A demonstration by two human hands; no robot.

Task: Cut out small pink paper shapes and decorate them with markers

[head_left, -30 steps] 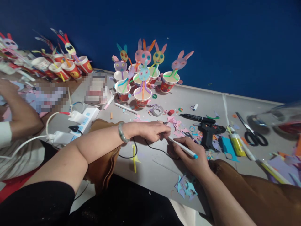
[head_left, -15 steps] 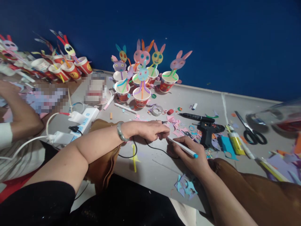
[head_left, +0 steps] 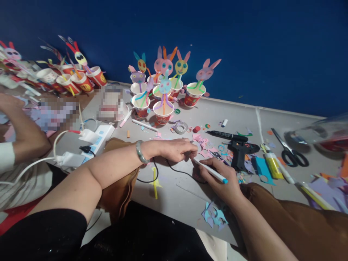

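My right hand is closed around a slim white marker with a blue end. The marker slants up and left, toward the fingertips of my left hand. That hand has its fingers curled together over the table; whatever they grip is too small and hidden to name. Pink paper scraps lie just beyond both hands. A black cable runs on the table below the left hand. Nearer to me, by the right wrist, lie cut blue and purple scraps.
Paper cups with rabbit-faced figures stand at the back. A black glue gun, black marker, scissors and yellow glue bottle lie right. A power strip and another person's arm are left.
My left fingertips have shifted very slightly right. My right hand and the white marker have edged a little left. Everything else looks the same.
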